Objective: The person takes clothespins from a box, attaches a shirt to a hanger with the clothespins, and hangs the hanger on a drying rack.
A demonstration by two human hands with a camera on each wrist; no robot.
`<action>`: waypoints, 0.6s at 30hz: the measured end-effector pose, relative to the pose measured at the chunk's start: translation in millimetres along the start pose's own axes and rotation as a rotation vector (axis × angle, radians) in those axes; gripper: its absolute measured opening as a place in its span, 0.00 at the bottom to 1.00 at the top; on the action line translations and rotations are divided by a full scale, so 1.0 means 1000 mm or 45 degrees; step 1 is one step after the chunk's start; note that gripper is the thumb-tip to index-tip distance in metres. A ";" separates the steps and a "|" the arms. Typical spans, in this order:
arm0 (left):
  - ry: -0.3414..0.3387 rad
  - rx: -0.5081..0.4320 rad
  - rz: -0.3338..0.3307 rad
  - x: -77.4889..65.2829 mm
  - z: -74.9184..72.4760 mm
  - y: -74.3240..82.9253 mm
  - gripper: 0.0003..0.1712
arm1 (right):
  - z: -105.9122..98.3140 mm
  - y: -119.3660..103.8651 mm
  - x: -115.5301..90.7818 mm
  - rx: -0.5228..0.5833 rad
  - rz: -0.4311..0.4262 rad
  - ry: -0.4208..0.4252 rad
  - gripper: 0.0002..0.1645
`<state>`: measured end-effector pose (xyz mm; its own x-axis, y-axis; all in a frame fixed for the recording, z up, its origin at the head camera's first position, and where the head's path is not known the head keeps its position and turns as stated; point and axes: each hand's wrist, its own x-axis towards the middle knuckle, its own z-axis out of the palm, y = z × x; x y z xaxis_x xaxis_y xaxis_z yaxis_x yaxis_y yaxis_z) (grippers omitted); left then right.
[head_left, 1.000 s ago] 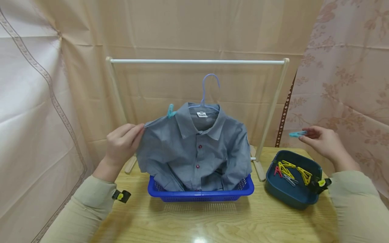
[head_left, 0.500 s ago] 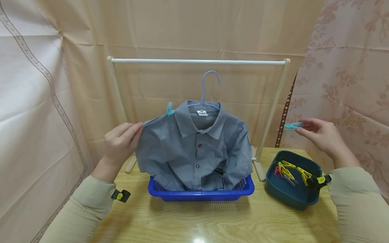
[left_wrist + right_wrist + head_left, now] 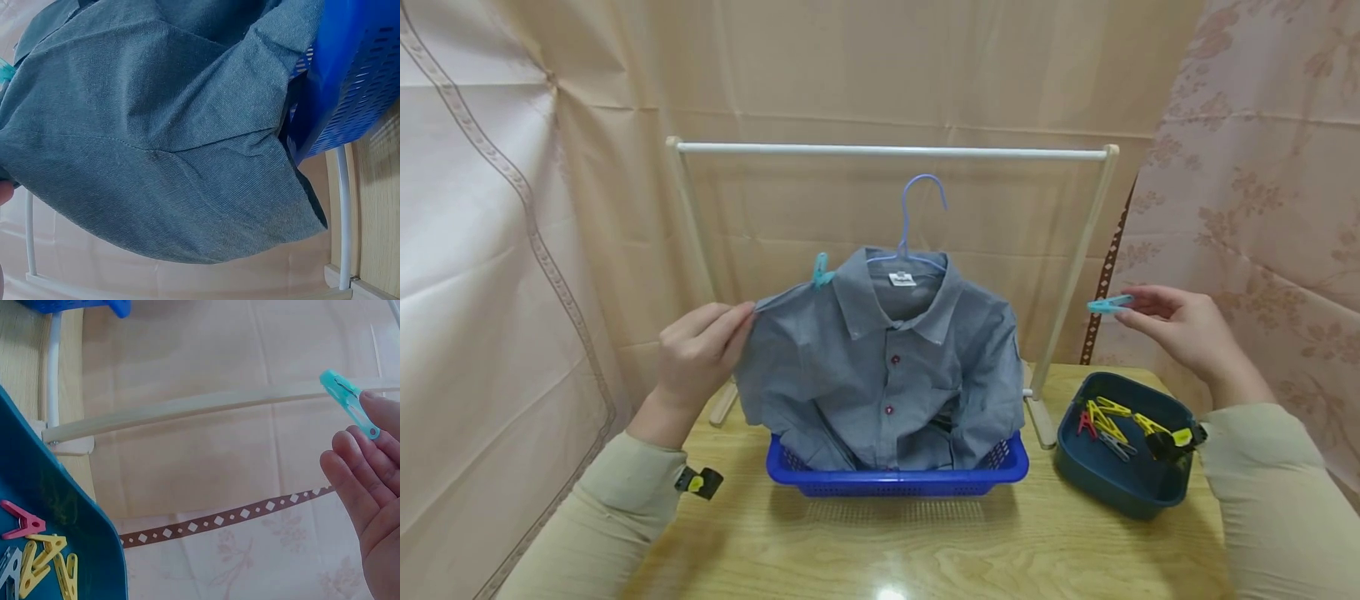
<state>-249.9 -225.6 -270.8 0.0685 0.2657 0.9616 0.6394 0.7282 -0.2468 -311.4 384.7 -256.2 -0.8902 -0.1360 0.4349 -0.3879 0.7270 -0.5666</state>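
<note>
A grey-blue shirt (image 3: 850,375) with a collar and red buttons sits on a lilac hanger (image 3: 905,218), its lower part bunched in a blue basket (image 3: 898,481). My left hand (image 3: 702,348) pinches the shirt's shoulder at the left; in the left wrist view the sleeve (image 3: 187,181) hangs from it and only fingertips show. One turquoise clothespin (image 3: 822,271) clips the shirt between that hand and the collar. Out to the right, my right hand (image 3: 1183,335) pinches another turquoise clothespin (image 3: 350,403) between thumb and fingers, apart from the shirt.
Behind the shirt stands a rack with a white rail (image 3: 887,151) and pale wooden legs. A dark teal bin (image 3: 1131,492) at the right of the wooden table (image 3: 850,542) holds several yellow, red and grey clothespins. Curtains hang at the back and sides.
My right hand has moved left and slightly up with its clothespin, toward the shirt. The left hand keeps its pinch on the shoulder, and the shirt has hardly moved.
</note>
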 end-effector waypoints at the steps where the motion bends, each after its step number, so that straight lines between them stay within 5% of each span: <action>1: -0.005 0.002 -0.002 0.000 0.000 0.000 0.08 | 0.000 -0.001 0.001 -0.003 0.002 -0.003 0.29; 18: -0.040 0.007 -0.001 -0.001 0.000 -0.006 0.09 | 0.018 -0.023 0.018 0.066 -0.061 -0.035 0.26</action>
<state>-253.7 -230.1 -270.7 0.0438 0.2847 0.9576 0.6352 0.7319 -0.2467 -323.1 353.3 -247.9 -0.8762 -0.1891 0.4433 -0.4416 0.6834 -0.5814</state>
